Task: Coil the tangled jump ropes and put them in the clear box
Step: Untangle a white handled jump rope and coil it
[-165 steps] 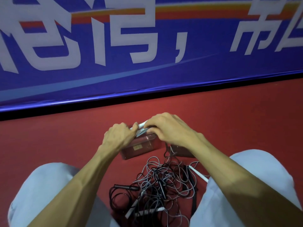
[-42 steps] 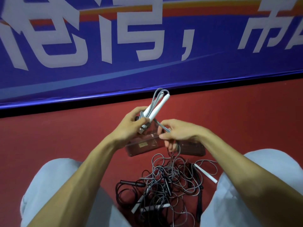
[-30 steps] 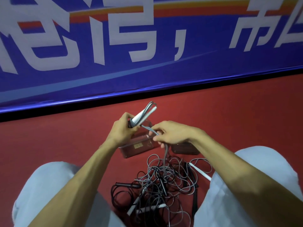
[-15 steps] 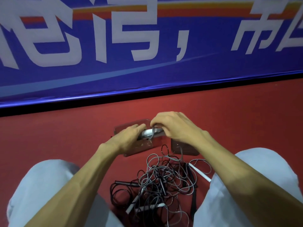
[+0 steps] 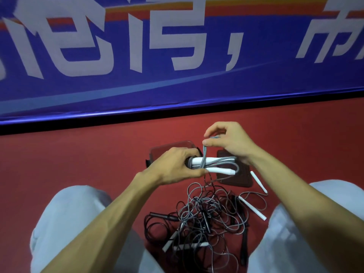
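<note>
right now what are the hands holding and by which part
Left hand grips the coiled white-handled jump rope at one end; right hand pinches its grey cord above the bundle.

Beyond the fingers point(image 5: 216, 127) hangs a wide blue fabric banner point(image 5: 177, 89) with large white characters and an orange-red stripe near its top. A black strip point(image 5: 39, 128) runs beneath it. Under the fingers spreads a matte red floor point(image 5: 69, 158).

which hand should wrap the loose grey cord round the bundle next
Right. The right hand pinches the grey cord just above the bundle, while the left hand is busy gripping it.
</note>
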Demonstrator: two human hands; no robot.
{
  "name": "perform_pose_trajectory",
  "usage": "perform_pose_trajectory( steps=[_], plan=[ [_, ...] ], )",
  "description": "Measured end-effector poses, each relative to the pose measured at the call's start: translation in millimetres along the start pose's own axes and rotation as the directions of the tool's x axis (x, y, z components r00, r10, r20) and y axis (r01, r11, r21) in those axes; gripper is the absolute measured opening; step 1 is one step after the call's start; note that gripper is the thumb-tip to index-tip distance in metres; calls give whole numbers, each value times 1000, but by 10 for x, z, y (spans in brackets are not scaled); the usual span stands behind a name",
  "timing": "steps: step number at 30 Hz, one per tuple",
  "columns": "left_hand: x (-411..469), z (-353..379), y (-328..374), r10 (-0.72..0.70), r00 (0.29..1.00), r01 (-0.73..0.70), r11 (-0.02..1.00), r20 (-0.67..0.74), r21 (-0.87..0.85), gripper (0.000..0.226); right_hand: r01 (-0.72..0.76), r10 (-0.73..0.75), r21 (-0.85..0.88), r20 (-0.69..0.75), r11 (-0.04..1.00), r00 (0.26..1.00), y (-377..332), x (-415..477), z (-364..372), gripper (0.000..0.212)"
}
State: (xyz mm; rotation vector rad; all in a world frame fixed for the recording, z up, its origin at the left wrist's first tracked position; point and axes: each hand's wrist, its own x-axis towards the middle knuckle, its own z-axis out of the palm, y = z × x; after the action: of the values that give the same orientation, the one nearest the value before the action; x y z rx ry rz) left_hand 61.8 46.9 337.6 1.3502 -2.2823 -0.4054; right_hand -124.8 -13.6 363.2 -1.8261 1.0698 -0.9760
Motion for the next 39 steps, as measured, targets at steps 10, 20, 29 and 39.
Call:
perform_pose_trajectory(
  steps=[10, 20, 29, 39],
  plan=[
    [32, -266, 115, -310, 945, 116, 608, -100, -786, 14, -276, 220, 480, 171, 833, 960, -120, -26, -3, 21],
    [66, -314, 44, -434, 890, 75, 446, -142, -892, 21, -72, 326, -596, 330, 799, 886, 198, 19, 117, 20],
    [82, -225, -399, -624, 743, 283, 619, -241, -733, 19, 46, 151, -533, 320, 845, 935, 82, -48, 42, 8],
    [98, -20, -320, -314, 947, 316, 948, -63, 21, 33, 498, -341, -553, 368, 668, 865, -139, -198, -29, 21]
  ],
)
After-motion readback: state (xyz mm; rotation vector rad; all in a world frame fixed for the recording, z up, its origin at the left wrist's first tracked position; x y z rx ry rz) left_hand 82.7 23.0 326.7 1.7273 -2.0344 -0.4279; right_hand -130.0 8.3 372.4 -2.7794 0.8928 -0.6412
